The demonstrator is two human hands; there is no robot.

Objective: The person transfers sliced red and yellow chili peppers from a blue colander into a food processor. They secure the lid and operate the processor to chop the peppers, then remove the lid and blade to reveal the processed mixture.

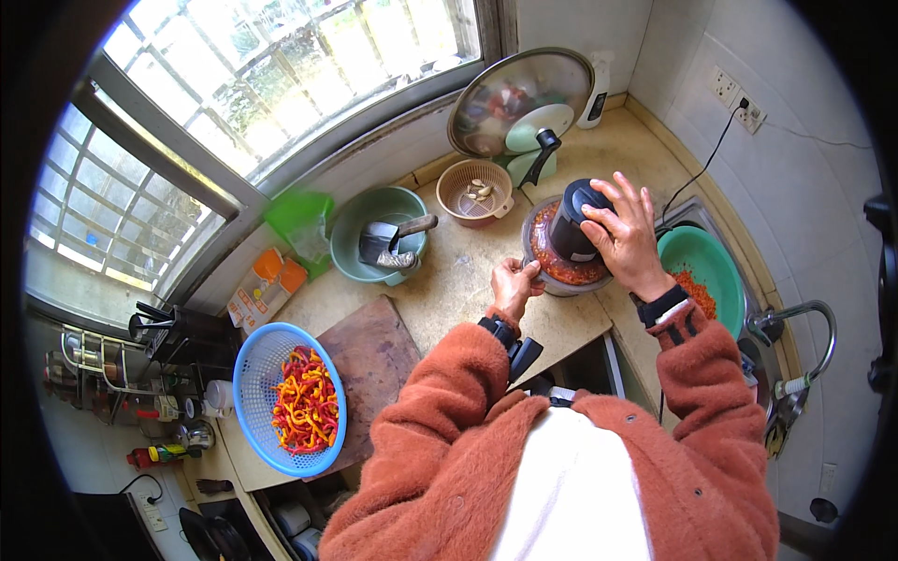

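Note:
An electric food chopper stands on the counter, its black motor head on top of a clear bowl of chopped red peppers. My right hand rests on the motor head, thumb and fingers spread over its top and side. With thumb and fingers my left hand grips the near left rim of the bowl. Just right of the chopper, a green basin holds chopped red pepper. Whole red and orange peppers lie in a blue plastic colander at the left.
A brown basket holds garlic cloves behind the chopper. Beside it, a green-grey basin contains two cleavers. A glass pan lid leans at the wall. The colander overlaps a wooden cutting board. The sink faucet is at right.

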